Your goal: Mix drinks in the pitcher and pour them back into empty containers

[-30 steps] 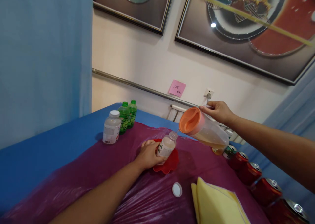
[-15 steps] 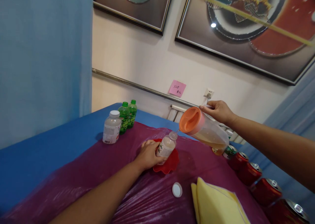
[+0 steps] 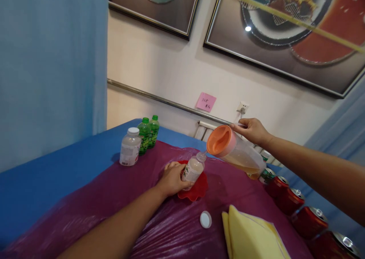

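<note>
My left hand [image 3: 173,179] is wrapped round a small clear bottle [image 3: 194,171] with a white label, which leans to the right over a red scalloped dish [image 3: 196,190]. Its mouth is uncapped. By its handle, my right hand [image 3: 253,130] grips a clear plastic pitcher [image 3: 239,156] with an orange lid [image 3: 219,141]. The pitcher is tipped to the left, its spout close at the bottle's mouth, and pale yellowish liquid lies along its lower side. A white cap [image 3: 205,220] rests on the purple plastic sheet [image 3: 168,228] near the dish.
A white-capped bottle [image 3: 130,149] and two green bottles [image 3: 148,133] stand at the back left. Several red cans [image 3: 289,200] line the right side. A folded yellow cloth [image 3: 253,234] lies in front. Behind are a metal rail [image 3: 159,98] and a wall.
The pitcher has tilted slightly further, with its lid end a little lower left. My left hand and the bottle stay in place.
</note>
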### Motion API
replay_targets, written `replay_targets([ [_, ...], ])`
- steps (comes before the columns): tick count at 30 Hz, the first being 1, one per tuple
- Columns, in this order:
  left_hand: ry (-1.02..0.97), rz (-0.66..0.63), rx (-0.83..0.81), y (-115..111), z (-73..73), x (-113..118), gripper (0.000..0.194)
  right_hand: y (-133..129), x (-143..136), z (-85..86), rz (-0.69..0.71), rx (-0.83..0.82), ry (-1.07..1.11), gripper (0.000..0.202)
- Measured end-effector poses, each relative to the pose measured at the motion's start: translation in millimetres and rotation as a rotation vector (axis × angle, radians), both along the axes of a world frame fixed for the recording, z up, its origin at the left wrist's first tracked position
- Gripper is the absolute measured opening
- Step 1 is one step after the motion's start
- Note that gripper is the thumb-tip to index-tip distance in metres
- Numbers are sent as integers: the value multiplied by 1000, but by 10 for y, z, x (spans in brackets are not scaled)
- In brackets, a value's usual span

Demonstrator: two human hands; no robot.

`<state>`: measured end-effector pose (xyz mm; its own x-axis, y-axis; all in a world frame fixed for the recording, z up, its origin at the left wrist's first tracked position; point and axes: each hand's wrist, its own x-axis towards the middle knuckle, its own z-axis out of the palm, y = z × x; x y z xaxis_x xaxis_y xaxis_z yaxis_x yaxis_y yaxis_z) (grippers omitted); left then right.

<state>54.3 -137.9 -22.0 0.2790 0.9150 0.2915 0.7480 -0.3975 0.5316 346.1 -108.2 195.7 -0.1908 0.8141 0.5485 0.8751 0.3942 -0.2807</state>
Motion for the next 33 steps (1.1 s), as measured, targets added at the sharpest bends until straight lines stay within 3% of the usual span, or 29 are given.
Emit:
replay_targets([
  [10, 0, -1, 6, -1, 2, 0, 54, 34, 7, -137, -5, -43, 69, 54],
  [14, -5, 2, 2, 4, -3, -2, 57, 35, 63, -297, 9, -39, 161, 57],
  [20, -2, 23, 15, 18, -36, -3, 55, 84, 281, -774, 14, -69, 639, 55],
  [29, -12, 8, -1, 80, -46, -8, 52, 234, 600, -1691, -92, -9, 1101, 50],
  [33, -18, 22, -5, 119, -46, -19, 61, 263, 657, -1962, -79, -3, 1215, 52],
])
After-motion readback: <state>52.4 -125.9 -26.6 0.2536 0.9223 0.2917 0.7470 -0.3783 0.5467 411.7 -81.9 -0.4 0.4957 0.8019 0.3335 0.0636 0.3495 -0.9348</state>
